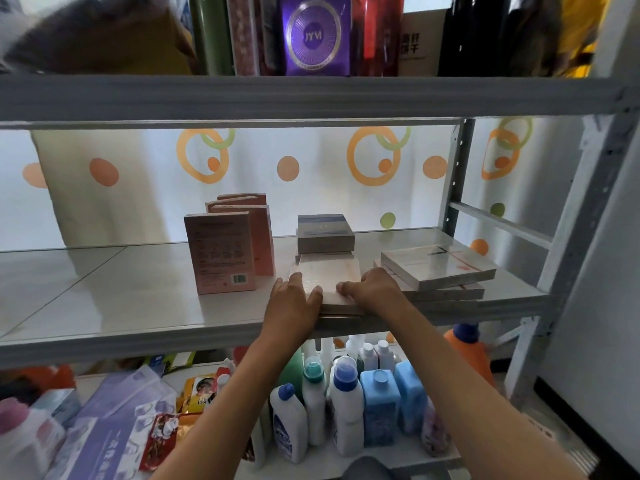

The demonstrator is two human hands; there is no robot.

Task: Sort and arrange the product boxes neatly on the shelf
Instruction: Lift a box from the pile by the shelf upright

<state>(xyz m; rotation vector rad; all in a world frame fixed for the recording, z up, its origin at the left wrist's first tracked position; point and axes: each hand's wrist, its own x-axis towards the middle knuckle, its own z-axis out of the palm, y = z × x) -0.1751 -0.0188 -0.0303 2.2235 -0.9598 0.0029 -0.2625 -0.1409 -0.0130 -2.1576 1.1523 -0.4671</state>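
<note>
On the middle shelf (138, 306) a flat pale box (329, 275) lies on a low stack at the front edge. My left hand (294, 299) grips its left near corner, thumb on top. My right hand (370, 289) holds its right near corner with curled fingers. Behind it sits a stack of grey-blue boxes (325, 233). To the left stand pink boxes (221, 251) upright, back panel facing me. At the right lies a skewed stack of flat white boxes (436, 268).
The upper shelf holds a purple round-patterned box (315, 36), a brown carton (420, 43) and dark items. Below, several plastic bottles (346, 403) and purple packets (114, 420) crowd the lower shelf. A grey upright post (457, 181) stands at the right rear.
</note>
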